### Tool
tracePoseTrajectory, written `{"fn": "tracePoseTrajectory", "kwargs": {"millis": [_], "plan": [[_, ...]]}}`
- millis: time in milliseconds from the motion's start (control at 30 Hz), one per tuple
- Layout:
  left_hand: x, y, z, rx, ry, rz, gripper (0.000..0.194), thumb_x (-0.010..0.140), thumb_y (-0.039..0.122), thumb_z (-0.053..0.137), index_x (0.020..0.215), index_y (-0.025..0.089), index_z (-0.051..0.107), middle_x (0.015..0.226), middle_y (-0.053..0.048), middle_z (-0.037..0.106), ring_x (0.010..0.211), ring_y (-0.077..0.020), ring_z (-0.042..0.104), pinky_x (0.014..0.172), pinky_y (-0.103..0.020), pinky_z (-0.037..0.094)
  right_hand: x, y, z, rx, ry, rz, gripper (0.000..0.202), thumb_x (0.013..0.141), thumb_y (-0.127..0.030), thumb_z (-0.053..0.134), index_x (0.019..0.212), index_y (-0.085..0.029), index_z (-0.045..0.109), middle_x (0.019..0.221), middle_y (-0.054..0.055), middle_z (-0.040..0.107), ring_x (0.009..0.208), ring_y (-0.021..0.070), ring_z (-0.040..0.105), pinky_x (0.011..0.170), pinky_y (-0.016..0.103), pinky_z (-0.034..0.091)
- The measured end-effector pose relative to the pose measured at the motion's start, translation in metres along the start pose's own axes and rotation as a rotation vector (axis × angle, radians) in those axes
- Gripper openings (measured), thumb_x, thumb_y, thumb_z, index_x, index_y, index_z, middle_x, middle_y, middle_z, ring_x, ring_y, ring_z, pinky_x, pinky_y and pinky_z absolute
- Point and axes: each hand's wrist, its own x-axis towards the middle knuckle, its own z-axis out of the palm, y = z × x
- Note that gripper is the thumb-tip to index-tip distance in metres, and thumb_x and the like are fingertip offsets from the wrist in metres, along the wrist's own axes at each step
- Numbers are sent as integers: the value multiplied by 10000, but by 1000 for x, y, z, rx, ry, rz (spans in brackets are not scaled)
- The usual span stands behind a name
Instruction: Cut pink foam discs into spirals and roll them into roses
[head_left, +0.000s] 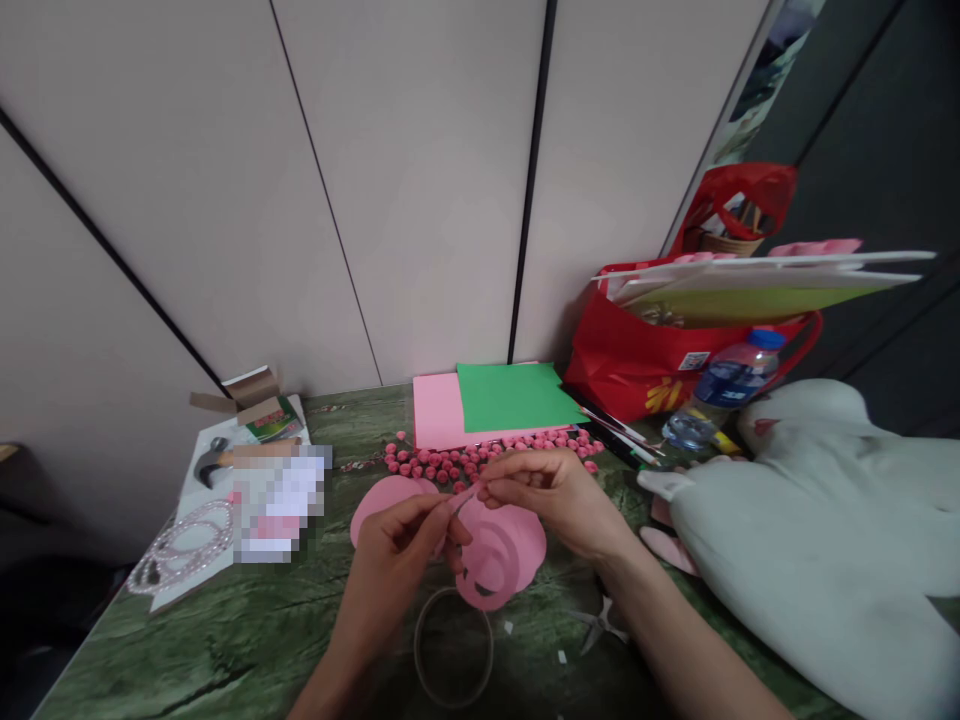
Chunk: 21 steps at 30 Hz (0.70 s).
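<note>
My left hand point(411, 535) pinches one end of a pink paper spiral point(495, 585) between thumb and fingers. On the same paper end, the fingertips of my right hand point(544, 490) are closed from the other side. The rest of the spiral hangs in loops below my hands. Pink paper circles point(386, 500) lie behind my left hand, and more pink paper sits behind the spiral. A roll of clear tape point(454, 648) is on the green table just in front of the spiral. Scissors point(601, 625) lie partly hidden beside my right forearm.
Many small pink balls, perhaps rolled paper point(450, 465), lie beyond my hands. Behind them are green paper point(517, 397) and pink paper point(435, 410). At right stand a red bag point(615, 350), a water bottle point(720, 390) and a grey plush toy point(810, 520). A hammer point(214, 465) lies left.
</note>
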Motion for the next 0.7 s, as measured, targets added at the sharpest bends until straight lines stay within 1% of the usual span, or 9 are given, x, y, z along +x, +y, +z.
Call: {"fn": "tracePoseTrajectory", "kwargs": {"millis": [67,133,300,400,500,600,700], "plan": [[0,-1,-1,5,4,-1,194,777,266,549,648,148,634,598,7,625,474,-95,531,530,-217,414,-1,-1,-1,-5,-25,4,124,690,-163,657,796,-217,692,805,8,702,713,124,663,701,271,544],[0,-3,-2,9,0,2,201,783,269,540,651,145,629,602,6,623,473,-95,527,528,-218,409,-1,-1,-2,-18,-32,11,136,697,-165,649,813,-220,692,827,13,703,719,128,665,706,280,546],[1,-4,-2,-5,-18,-5,174,782,262,542,686,146,631,627,5,627,466,-97,533,508,-217,408,0,-1,-2,-46,12,23,121,680,-195,672,799,-194,691,728,14,702,648,121,656,638,256,543],[1,-3,-1,-2,-32,-6,204,787,261,537,650,144,631,575,9,611,474,-98,536,517,-212,414,1,-1,-1,-47,42,23,128,636,-197,712,760,-185,683,671,-3,684,589,98,630,593,225,523],[0,-1,0,-1,-34,-5,202,791,252,534,653,143,634,561,10,608,479,-96,539,536,-213,418,1,-1,0,-59,39,31,124,606,-190,736,713,-179,674,621,-17,659,548,78,597,552,198,493],[-1,-1,0,-7,-46,-3,182,790,249,536,678,146,637,620,2,629,485,-92,540,531,-213,413,1,-1,1,-50,35,44,114,598,-199,743,674,-176,661,591,-20,646,522,79,581,526,204,485],[-1,-3,-1,-2,-55,-1,189,792,248,535,669,144,633,616,4,626,482,-88,538,526,-208,408,1,0,1,-30,48,40,117,585,-195,751,655,-178,659,578,-18,649,521,90,589,532,223,494]]}}
